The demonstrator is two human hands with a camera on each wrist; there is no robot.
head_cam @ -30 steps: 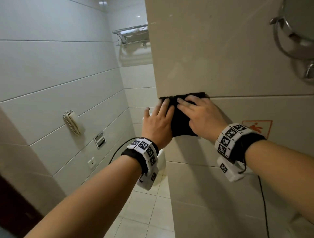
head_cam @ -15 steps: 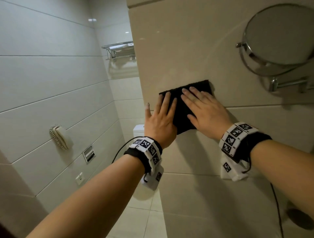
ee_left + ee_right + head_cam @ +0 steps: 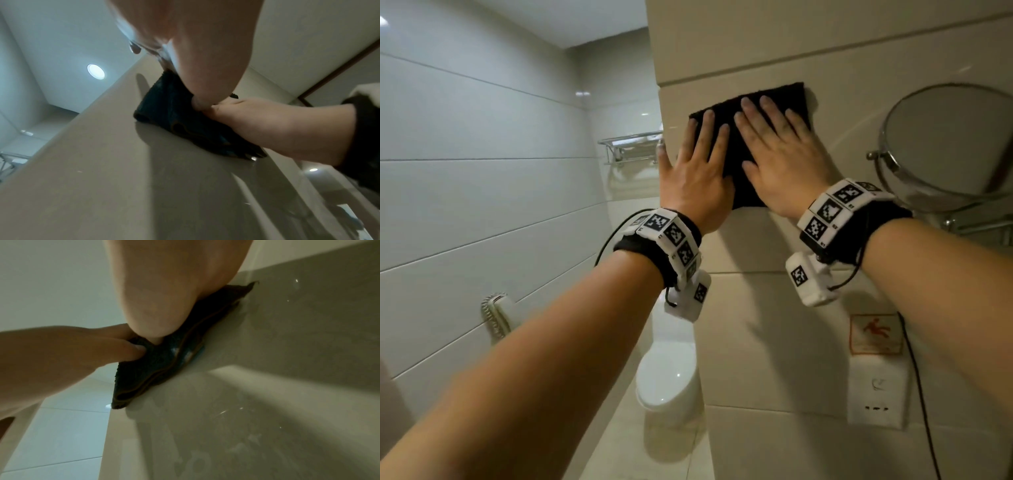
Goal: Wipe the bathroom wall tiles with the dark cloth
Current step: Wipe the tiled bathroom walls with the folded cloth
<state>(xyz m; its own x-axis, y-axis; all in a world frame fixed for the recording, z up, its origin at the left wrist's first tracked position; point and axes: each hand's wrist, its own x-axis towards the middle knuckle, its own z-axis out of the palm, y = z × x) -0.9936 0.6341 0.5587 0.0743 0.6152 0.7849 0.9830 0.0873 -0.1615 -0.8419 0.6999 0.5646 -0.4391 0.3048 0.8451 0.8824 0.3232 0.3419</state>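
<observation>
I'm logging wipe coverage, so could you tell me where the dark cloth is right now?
In the head view, the dark cloth lies flat on the beige wall tile, left of the round mirror.

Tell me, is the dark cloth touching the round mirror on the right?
Apart. The head view shows bare beige tile between the dark cloth's right edge and the round mirror's chrome rim; both hands press the cloth flat on the wall, left of the mirror.

Dark cloth [image 3: 736, 144] flat vs beige wall tile [image 3: 859, 61], w/ mirror [image 3: 955, 140] beside.
</observation>
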